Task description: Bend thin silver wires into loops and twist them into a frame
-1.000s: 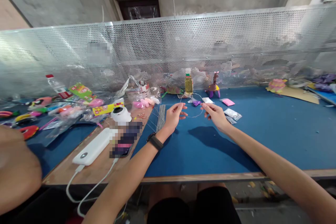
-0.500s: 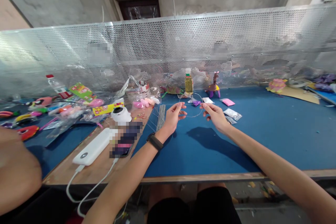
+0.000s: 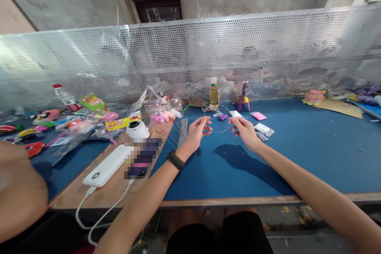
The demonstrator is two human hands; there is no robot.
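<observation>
Both grips pinch one thin wire (image 3: 218, 121): my left hand (image 3: 196, 133) holds one end, my right hand (image 3: 244, 130) the other, and the wire bows into a loop between them above the table (image 3: 297, 154). I judge I am mid-bend, shaping it; closing the loop calls for bringing the ends together evenly. Beyond stands a bottle (image 3: 213, 93).

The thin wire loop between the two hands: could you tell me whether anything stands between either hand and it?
Nothing visible does. The left hand and right hand each pinch the wire loop directly, above the blue mat.
</observation>
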